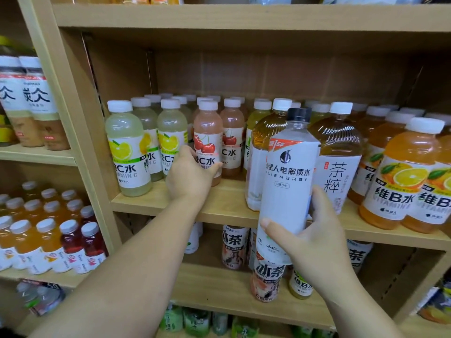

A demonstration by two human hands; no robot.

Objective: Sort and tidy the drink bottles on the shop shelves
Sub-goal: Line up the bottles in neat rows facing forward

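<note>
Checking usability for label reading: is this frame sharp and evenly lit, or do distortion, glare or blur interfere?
Head view throughout: centre sharp, the label on the white bottle in the right hand reads clearly; wide-angle bending tilts the left shelf upright; small glare spots on the amber tea bottle; the shelf's back panel is shadowed; the bottom-left corner is soft.

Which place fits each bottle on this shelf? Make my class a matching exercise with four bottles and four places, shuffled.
Bottles:
1. cherry bottle
2. dark-capped bottle
3. front lemon bottle
4. front orange bottle

Places:
A. left end of the shelf
B. held in the right hand
C. towards the shelf's right end
D. gripped by the left hand

Pairs: 1-D, 2-B, 3-A, 4-C
</note>
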